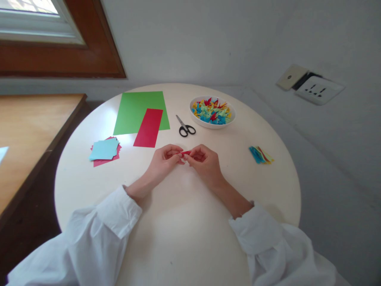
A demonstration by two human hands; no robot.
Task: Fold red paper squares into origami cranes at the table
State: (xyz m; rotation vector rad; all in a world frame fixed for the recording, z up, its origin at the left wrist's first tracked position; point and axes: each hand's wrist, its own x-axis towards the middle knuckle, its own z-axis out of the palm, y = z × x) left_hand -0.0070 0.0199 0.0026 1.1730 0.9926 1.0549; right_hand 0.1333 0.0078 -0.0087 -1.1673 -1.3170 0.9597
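Red paper piece (pixel 186 152), one: pinched by left hand (pixel 163 159) and right hand (pixel 207 162); black-handled scissors (pixel 186 129) laid beyond on surface (pixel 184 238).

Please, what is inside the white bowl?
The bowl holds a heap of small paper pieces: red, yellow, blue and pale green. Pieces below the top ones, and the bowl's floor, are covered.

Scissors (pixel 185 126), bowl (pixel 212 125), green paper (pixel 131 113) on table (pixel 184 230)
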